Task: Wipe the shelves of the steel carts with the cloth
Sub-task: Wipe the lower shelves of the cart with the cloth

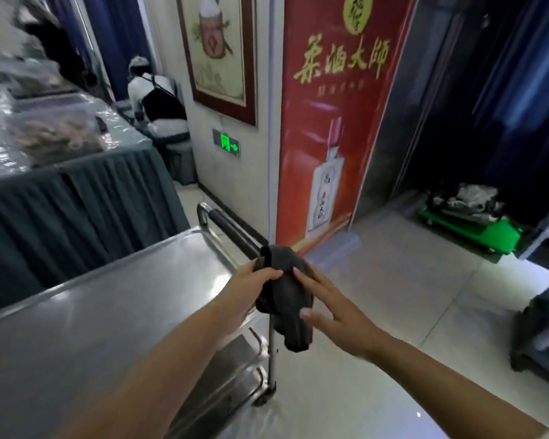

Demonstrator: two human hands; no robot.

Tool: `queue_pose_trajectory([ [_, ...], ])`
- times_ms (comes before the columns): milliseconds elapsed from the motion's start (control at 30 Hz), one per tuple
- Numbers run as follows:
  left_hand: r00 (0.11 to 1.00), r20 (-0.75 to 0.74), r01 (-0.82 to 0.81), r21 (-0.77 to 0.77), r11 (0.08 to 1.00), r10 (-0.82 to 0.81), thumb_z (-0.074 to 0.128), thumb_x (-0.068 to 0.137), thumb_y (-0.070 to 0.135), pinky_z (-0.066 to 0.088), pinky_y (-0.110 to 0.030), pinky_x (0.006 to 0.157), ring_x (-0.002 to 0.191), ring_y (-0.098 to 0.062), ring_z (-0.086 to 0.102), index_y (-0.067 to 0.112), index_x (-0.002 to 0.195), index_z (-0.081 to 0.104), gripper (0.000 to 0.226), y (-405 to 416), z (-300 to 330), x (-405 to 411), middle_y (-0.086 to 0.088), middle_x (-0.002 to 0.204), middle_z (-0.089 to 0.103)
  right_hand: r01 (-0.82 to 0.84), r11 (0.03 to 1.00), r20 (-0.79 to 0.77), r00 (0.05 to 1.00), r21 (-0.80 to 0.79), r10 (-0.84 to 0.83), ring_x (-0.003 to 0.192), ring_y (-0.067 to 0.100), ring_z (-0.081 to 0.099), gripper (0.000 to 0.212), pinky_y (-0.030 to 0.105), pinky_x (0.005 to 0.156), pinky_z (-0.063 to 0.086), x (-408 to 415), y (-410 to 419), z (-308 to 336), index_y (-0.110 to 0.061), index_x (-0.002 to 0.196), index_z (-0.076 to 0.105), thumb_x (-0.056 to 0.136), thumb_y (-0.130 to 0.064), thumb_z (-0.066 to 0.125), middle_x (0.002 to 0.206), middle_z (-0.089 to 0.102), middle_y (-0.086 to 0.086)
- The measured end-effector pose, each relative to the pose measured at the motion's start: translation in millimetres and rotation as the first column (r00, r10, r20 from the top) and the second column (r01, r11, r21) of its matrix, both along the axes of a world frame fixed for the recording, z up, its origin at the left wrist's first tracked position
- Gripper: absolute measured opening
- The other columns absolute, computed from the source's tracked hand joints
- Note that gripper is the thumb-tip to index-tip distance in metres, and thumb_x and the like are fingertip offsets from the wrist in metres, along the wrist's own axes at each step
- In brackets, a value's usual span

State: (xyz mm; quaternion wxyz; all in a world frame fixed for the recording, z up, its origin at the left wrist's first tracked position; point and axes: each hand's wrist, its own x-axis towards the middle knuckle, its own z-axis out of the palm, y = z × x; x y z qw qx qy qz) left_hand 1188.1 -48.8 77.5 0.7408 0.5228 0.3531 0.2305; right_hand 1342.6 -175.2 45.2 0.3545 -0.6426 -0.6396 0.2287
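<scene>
**A:** Quick look at the dark cloth (286, 299); bunched up, held in the air just past the handle-end corner of the steel cart (114, 312), not down on any shelf yet.

**B:** Gripped by which hand?

**A:** Left hand (251, 283), fingers curled round the upper part of the bundle; right hand (333, 305) flat and relaxed, straight fingers laid against the cloth's right side, not clamping, probably just steadying or re-folding.

**B:** And the bit that matters for the wipe?

**A:** Top shelf (76, 327) lying left of and toward the body from the cloth; long axis of the shelf running from bottom-left up to the black handle bar (235, 229) at the far end; cloth hanging lengthwise downward off the corner; so a swing left and down, then strokes along that long axis. Left hand nearer the shelf, already over its edge; right hand out over the floor.

**B:** Counts?

**A:** One cloth; two hands; one cart plainly in view, with at least one lower shelf (235, 369) peeking out beneath; maybe part of another trolley at the right edge, too dark to tell.
</scene>
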Motion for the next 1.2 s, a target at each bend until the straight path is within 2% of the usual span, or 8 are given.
queue_pose_trajectory([
  [133, 0.998, 0.06, 0.021, -0.028, 0.999, -0.02, 0.059, 0.088, 0.01, 0.057, -0.039, 0.079, 0.1, -0.029, 0.069, 0.01, 0.117, 0.063, 0.03, 3, 14, 63, -0.015, 0.111, 0.071, 0.044, 0.999, 0.097, 0.994, 0.003, -0.044, 0.124, -0.032, -0.008, 0.09, 0.001, 0.095, 0.009, 91, -9, 10, -0.062, 0.141, -0.002, 0.076, -0.069, 0.06, 0.137, -0.018, -0.053],
  [267, 0.992, 0.114, 0.058, -0.042, 0.997, -0.053, 0.066, 0.079, 0.019, 0.055, -0.032, 0.07, 0.097, -0.026, 0.069, 0.006, 0.12, 0.06, 0.043, 7, 24, 119, -0.015, 0.11, 0.071, 0.071, 0.997, -0.035, 0.997, 0.002, -0.071, 0.139, -0.009, 0.013, 0.114, 0.003, 0.105, 0.019, 150, 4, 5, -0.049, 0.148, -0.002, 0.067, -0.047, 0.079, 0.153, 0.005, -0.032],
  [533, 0.998, 0.059, -0.001, 0.023, 1.0, -0.001, 0.058, 0.094, 0.013, 0.057, -0.031, 0.079, 0.104, -0.022, 0.068, 0.012, 0.119, 0.061, 0.026, 58, 18, 190, -0.008, 0.114, 0.071, 0.144, 0.983, -0.053, 0.989, 0.116, -0.139, 0.11, 0.004, 0.047, 0.093, 0.006, 0.086, 0.041, 226, 54, -3, -0.068, 0.131, 0.023, 0.076, -0.006, 0.065, 0.12, 0.036, -0.022],
  [733, 0.995, 0.094, -0.025, 0.047, 0.999, 0.021, 0.066, 0.086, 0.023, 0.057, -0.031, 0.078, 0.107, -0.021, 0.067, 0.027, 0.105, 0.074, 0.021, 137, 3, 239, -0.003, 0.117, 0.07, 0.042, 0.988, 0.207, 0.976, 0.146, -0.072, 0.136, 0.004, 0.02, 0.094, 0.022, 0.109, 0.028, 276, 134, -15, -0.054, 0.141, 0.013, 0.075, -0.035, 0.077, 0.146, 0.01, -0.021],
  [867, 0.997, 0.071, -0.001, 0.059, 0.998, -0.003, 0.071, 0.079, 0.029, 0.057, -0.024, 0.075, 0.106, -0.018, 0.067, 0.034, 0.103, 0.073, 0.025, 206, -3, 269, 0.0, 0.116, 0.07, 0.018, 0.993, 0.099, 0.995, 0.115, -0.029, 0.144, -0.001, -0.004, 0.107, 0.014, 0.11, 0.014, 321, 211, -27, -0.055, 0.144, -0.001, 0.073, -0.046, 0.078, 0.155, -0.012, -0.023],
  [967, 0.998, 0.058, 0.026, 0.057, 0.998, -0.03, 0.072, 0.074, 0.026, 0.055, -0.022, 0.074, 0.104, -0.018, 0.068, 0.032, 0.102, 0.074, 0.029, 249, 0, 287, -0.002, 0.113, 0.071, -0.054, 0.997, -0.069, 0.996, 0.049, 0.057, 0.138, -0.013, 0.01, 0.112, 0.0, 0.102, 0.017, 347, 263, -27, -0.048, 0.148, -0.001, 0.071, -0.043, 0.081, 0.149, 0.006, -0.037],
  [1100, 1.0, 0.021, -0.017, 0.052, 0.998, 0.016, 0.071, 0.076, 0.023, 0.055, -0.021, 0.073, 0.101, -0.017, 0.069, 0.028, 0.102, 0.074, 0.026, 301, 5, 306, -0.002, 0.109, 0.073, -0.058, 0.998, -0.145, 0.988, 0.025, 0.061, 0.106, -0.011, 0.05, 0.066, 0.011, 0.08, 0.041, 368, 333, -20, -0.058, 0.116, 0.043, 0.072, -0.023, 0.078, 0.117, 0.052, -0.025],
  [1200, 0.981, -0.094, -0.154, 0.141, 0.978, 0.168, 0.067, 0.085, 0.021, 0.055, -0.027, 0.081, 0.105, -0.017, 0.067, 0.025, 0.115, 0.066, 0.03, 340, 3, 311, 0.001, 0.11, 0.072, -0.068, 0.996, -0.146, 0.986, 0.057, 0.075, 0.093, -0.004, 0.055, 0.051, 0.013, 0.071, 0.042, 385, 385, -18, -0.049, 0.1, 0.049, 0.074, -0.01, 0.068, 0.1, 0.056, -0.019],
])
